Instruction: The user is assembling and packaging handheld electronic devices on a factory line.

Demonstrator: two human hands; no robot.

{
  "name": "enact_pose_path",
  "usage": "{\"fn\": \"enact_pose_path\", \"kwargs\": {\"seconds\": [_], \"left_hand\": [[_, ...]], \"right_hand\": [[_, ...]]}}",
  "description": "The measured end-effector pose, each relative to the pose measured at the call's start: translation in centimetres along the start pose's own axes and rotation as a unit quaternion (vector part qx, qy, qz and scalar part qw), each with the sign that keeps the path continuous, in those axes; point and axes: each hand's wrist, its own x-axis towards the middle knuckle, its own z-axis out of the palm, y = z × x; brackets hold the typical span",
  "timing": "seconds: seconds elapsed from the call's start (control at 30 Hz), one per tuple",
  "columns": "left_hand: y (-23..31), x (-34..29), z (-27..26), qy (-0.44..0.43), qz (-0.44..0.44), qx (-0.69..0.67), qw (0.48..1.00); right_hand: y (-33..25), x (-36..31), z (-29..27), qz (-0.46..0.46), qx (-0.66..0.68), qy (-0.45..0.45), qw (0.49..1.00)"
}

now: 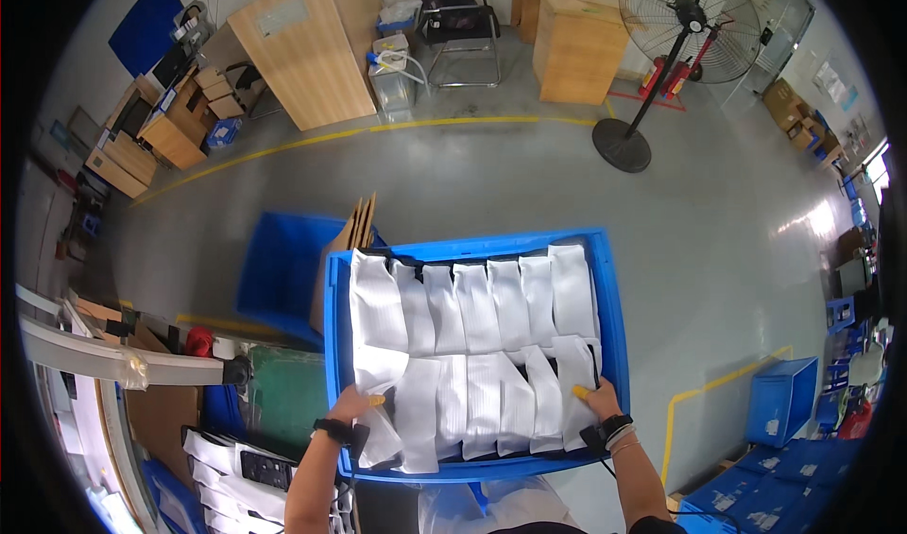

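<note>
A blue plastic crate (616,331) is held up in front of me. Inside it stand two rows of white padded sleeves (477,307), with bits of something black showing between them. My left hand (351,407) grips the crate's left side near the front corner. On the opposite side, my right hand (603,402) holds the rim at about the same height. Both thumbs reach over the inner edge and wear yellow finger covers; the other fingers are largely hidden outside the walls. Dark bands are on both wrists.
At lower left, white sleeves and a black device with buttons (267,471) lie beside a green surface (288,397). Beyond the crate sits a blue bin (283,269) with cardboard sheets. A standing fan (624,145) is far right; blue crates (782,402) stand at right.
</note>
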Motion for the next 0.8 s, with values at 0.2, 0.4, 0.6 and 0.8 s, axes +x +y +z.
{"fn": "enact_pose_path", "kwargs": {"seconds": [0.2,0.4,0.6,0.8], "left_hand": [[-3.4,0.8,1.5,0.018,0.054,-0.019,0.998],[-5.3,0.6,2.1,0.041,0.064,-0.038,0.996],[-4.3,0.6,-0.2,0.053,0.117,-0.150,0.980],[-0.3,-1.3,1.2,0.056,-0.001,-0.093,0.994]], "right_hand": [[1.6,0.1,0.1,-0.045,-0.068,0.044,0.996],[3.3,-1.3,-0.3,-0.042,-0.062,0.036,0.997],[4.0,0.7,-0.3,-0.136,-0.093,0.034,0.986],[1.6,-0.7,0.5,-0.034,-0.062,0.083,0.994]]}}
